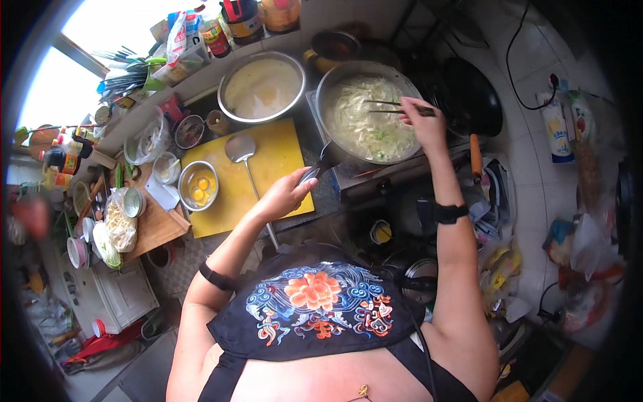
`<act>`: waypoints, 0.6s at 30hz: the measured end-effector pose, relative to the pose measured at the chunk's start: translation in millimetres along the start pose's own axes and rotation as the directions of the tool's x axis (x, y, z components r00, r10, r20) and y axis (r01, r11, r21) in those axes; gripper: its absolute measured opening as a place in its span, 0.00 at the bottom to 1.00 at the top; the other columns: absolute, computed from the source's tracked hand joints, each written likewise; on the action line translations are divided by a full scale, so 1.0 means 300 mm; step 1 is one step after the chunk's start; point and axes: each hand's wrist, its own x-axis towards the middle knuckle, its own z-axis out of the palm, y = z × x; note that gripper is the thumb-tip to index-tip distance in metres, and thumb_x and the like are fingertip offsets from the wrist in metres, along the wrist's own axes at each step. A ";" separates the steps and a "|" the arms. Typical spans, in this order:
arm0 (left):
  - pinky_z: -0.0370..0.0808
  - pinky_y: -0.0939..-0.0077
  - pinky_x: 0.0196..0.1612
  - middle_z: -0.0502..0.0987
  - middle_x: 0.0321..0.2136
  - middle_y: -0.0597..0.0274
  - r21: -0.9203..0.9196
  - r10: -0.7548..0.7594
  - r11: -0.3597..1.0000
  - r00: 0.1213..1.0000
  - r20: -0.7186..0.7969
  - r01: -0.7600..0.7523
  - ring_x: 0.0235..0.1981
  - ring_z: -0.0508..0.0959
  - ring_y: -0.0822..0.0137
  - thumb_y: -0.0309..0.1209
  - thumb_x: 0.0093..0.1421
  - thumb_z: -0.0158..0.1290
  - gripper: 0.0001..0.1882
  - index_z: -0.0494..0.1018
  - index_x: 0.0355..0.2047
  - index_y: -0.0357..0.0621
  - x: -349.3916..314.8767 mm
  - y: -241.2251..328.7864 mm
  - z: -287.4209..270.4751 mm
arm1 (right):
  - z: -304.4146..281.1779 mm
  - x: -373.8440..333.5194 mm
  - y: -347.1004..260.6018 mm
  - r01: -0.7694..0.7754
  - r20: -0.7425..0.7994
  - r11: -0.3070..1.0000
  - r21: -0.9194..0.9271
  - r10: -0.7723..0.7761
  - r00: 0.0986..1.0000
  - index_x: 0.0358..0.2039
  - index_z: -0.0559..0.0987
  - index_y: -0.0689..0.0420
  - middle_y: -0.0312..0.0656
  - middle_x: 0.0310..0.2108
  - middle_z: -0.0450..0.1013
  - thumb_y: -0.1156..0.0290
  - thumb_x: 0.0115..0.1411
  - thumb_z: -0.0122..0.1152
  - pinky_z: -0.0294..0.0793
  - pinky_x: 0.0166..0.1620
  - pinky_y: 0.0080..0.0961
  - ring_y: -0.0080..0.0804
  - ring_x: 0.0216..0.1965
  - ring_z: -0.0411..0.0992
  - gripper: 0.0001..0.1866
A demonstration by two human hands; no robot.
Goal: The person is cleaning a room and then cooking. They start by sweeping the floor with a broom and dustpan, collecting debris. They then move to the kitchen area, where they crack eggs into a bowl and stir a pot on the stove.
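A wide metal pan (326, 114) on the stove holds pale noodle-like strands in broth with green bits. My right hand (423, 122) is closed around a pair of dark chopsticks (385, 107), their tips over the strands inside the pan. On the near left side of the pan, my left hand (287, 193) grips the pan handle (311, 175); its fingers wrap the grey end. Left of that hand a long metal spatula (240, 147) lies across a yellow cutting board (281, 137). A metal bowl with cracked eggs (199, 186) stands at the board's left edge.
A large metal basin (261, 87) of cloudy liquid sits behind the board. At the right is a black wok (475, 94) with a wooden handle. A wooden board (157, 224) at the left bears bagged noodles (120, 221). Sauce bottles (214, 37) line the back ledge.
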 end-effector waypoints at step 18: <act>0.72 0.79 0.35 0.76 0.28 0.59 0.029 -0.115 0.992 0.965 -0.237 0.126 0.27 0.74 0.74 0.39 0.63 0.49 0.23 0.66 0.53 0.37 -0.213 -0.089 -0.185 | -0.051 -0.131 0.014 -0.074 0.041 0.980 0.187 0.067 0.997 0.41 0.78 0.65 0.41 0.32 0.77 0.68 0.60 0.58 0.73 0.33 0.14 0.21 0.29 0.74 0.14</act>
